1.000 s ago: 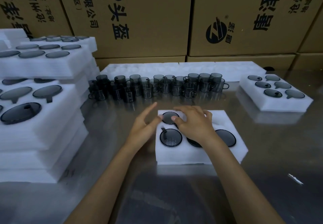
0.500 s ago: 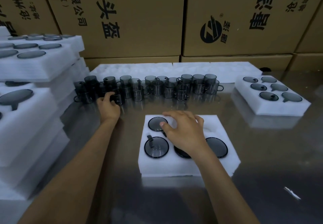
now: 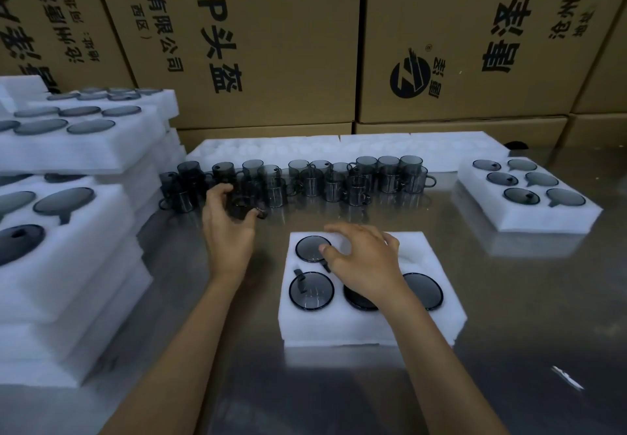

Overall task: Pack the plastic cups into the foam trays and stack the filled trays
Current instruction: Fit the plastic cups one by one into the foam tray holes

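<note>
Left of centre, the left hand (image 3: 230, 227) closes around a cup (image 3: 241, 210), probably light, stiff and slick, best gripped around its body, while the open right hand (image 3: 363, 261) rests on the foam tray (image 3: 369, 324).

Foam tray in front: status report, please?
Left hand shut on cup. Right hand open on foam tray; four cups seated. Nothing blocking.

Dim, cool light; soft glare and reflections on the metal table (image 3: 509, 299); wide-angle bending tilts the cardboard boxes (image 3: 271, 44) at the edges; slight softness throughout.
</note>
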Action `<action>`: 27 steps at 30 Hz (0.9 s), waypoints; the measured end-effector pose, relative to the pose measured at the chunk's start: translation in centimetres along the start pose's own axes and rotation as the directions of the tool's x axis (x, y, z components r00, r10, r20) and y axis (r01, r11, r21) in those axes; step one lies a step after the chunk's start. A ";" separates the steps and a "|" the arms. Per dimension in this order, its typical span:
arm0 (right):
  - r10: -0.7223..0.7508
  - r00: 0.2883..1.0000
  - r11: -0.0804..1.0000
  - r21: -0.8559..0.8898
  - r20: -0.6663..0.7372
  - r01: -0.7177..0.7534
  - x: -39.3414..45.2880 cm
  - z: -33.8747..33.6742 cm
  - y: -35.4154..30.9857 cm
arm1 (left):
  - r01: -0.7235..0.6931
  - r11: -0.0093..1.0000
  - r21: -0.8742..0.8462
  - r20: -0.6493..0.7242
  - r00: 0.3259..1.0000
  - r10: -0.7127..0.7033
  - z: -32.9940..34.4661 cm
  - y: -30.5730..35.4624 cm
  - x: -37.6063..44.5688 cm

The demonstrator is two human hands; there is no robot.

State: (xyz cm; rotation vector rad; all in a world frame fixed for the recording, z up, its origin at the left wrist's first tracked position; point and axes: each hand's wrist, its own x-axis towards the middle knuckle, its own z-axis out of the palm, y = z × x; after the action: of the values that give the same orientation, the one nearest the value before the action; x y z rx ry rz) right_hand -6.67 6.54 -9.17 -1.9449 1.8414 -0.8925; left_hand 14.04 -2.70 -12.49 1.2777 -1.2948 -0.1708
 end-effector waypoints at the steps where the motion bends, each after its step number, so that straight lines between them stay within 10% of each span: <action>1: 0.007 1.000 1.000 0.016 0.000 -0.007 0.0 0.0 -0.1 | -0.045 0.999 -0.031 0.000 0.999 0.045 -0.2 1.1 -0.2; 10: -0.050 0.984 0.785 0.603 -0.173 0.146 -1.6 -3.0 -1.9 | -0.390 0.890 -0.237 0.009 0.915 0.404 -1.3 11.6 -4.0; 17: -0.162 0.897 0.740 0.551 -0.410 0.386 -4.1 -4.7 -1.4 | -0.375 0.861 -0.343 0.098 0.898 0.430 -1.2 13.0 -7.0; 27: 0.164 0.961 0.786 0.618 -0.220 0.007 -3.7 -5.7 2.7 | -0.004 0.984 -0.179 0.500 0.861 0.095 1.6 12.3 -6.7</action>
State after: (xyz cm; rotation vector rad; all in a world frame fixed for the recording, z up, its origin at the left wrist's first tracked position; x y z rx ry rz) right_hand -12.25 10.90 -7.40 -1.3735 1.4642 -1.5537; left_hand 3.85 5.70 -7.59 1.0826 -1.7185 -0.6048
